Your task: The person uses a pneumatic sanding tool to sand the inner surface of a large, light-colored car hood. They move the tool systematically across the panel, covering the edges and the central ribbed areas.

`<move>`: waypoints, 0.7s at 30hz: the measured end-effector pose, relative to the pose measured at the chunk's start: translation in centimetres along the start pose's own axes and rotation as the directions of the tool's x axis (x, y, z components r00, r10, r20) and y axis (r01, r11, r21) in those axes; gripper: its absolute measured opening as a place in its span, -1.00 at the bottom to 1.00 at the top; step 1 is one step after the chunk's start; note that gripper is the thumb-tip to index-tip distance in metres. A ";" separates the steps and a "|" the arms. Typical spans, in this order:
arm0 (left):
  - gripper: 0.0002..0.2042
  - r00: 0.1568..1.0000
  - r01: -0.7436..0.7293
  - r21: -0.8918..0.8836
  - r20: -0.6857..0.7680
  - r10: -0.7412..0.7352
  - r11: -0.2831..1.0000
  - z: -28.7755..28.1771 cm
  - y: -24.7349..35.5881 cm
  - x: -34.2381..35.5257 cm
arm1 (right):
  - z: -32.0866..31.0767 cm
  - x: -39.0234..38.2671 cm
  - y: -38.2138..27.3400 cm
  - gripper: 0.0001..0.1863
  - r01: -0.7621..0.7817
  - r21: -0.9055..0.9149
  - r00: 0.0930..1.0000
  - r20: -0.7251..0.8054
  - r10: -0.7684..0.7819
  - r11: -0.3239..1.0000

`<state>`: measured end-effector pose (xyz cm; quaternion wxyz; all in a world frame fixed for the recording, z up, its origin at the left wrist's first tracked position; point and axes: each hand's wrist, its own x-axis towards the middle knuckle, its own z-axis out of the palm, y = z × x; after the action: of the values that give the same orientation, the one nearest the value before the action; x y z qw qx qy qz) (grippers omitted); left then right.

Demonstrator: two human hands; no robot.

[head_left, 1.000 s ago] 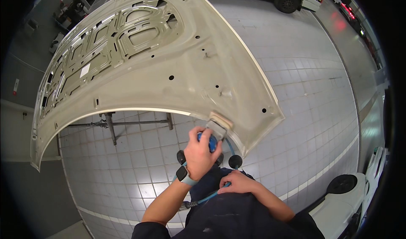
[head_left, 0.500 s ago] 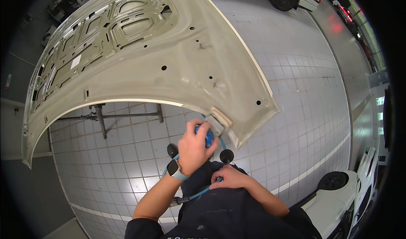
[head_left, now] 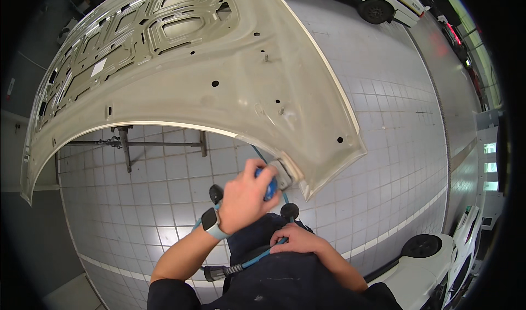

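Note:
My left hand, with a watch on its wrist, is closed around the blue body of a sander. The sander's pad lies against the curved near edge of a beige car hood, close to its right corner. Most of the tool's body is hidden under my fingers. At my waist, my right hand has its fingers curled over a blue hose. A dark ribbed fitting shows on that hose to the left.
A metal stand shows beneath the hood. The floor is grey tile with a white line. One white car stands at the lower right, and another white vehicle at the far right. A small black disc-like object is beside my legs.
My left hand and the sander have shifted slightly down along the hood's edge. My right hand stays on the hose. The whole view has tilted a little.

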<state>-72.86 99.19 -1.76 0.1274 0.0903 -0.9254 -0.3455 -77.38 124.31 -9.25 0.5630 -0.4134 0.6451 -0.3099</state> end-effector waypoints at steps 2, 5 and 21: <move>-0.55 1.000 0.017 0.041 0.006 -0.017 0.999 -0.3 0.0 0.3 | 0.1 -0.1 0.2 -0.64 0.013 -0.001 1.000 -0.008 -0.013 1.000; -0.56 0.997 -0.009 0.036 0.076 0.007 0.999 -0.6 1.2 -0.2 | 0.1 0.4 0.5 -0.65 -0.007 0.070 0.999 0.043 0.004 0.998; -0.56 0.996 0.059 0.188 0.056 -0.071 0.980 -1.2 1.2 1.2 | -0.2 0.8 -0.2 -0.64 0.024 0.005 0.998 0.056 -0.024 1.000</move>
<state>-73.69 99.06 0.16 0.0781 0.1210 -0.9537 -0.2641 -77.58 123.52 -9.39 0.5780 -0.4283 0.6234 -0.3062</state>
